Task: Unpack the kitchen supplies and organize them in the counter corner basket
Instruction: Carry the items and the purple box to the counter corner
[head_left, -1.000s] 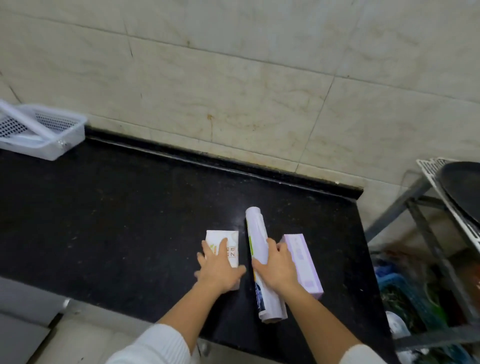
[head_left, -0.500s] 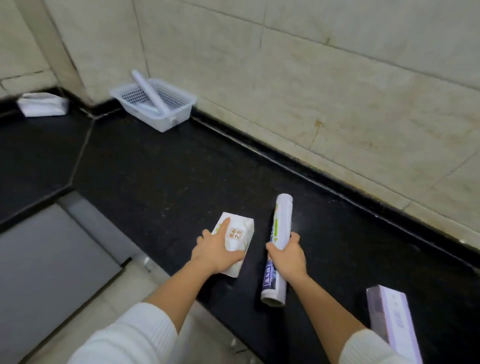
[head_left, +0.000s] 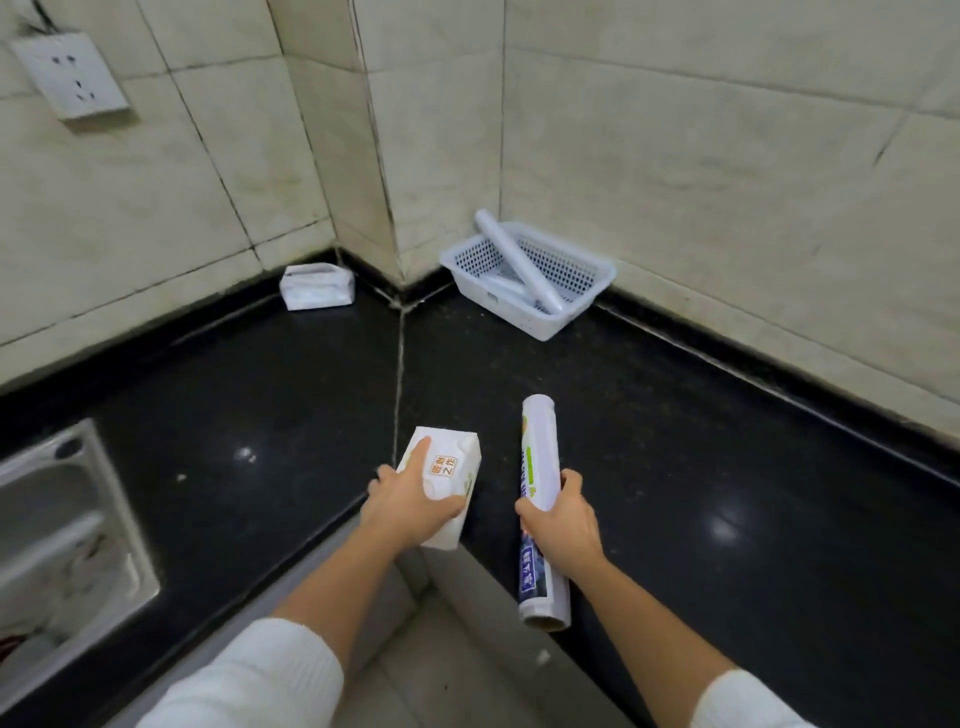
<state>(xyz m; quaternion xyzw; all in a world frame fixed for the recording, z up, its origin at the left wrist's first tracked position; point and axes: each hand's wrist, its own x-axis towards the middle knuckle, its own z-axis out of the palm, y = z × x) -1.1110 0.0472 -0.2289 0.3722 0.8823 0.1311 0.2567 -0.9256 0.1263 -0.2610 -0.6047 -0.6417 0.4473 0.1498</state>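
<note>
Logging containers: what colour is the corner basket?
White perforated plastic basket, clearest in the head view.

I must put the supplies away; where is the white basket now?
In the head view, the white basket sits on the black counter against the right wall, just right of the tiled corner, with a white roll leaning inside.

Head camera, single wide-angle view, looking forward and down into a counter corner.

We hold one view only, worn at head height above the black countertop (head_left: 260, 415) and tilted steeply down, so no second view shares the scene. It faces the tiled wall corner at 12 o'clock, where the white basket (head_left: 576, 312) sits far from the lens at about 1 o'clock. Nearest the lens, both forearms enter from 6 o'clock: left hand (head_left: 410, 506), right hand (head_left: 563, 525). A sink (head_left: 67, 525) edge lies at 9 o'clock, a wall socket (head_left: 70, 78) at 10 o'clock. Straight lines bow toward the frame edges.
</note>
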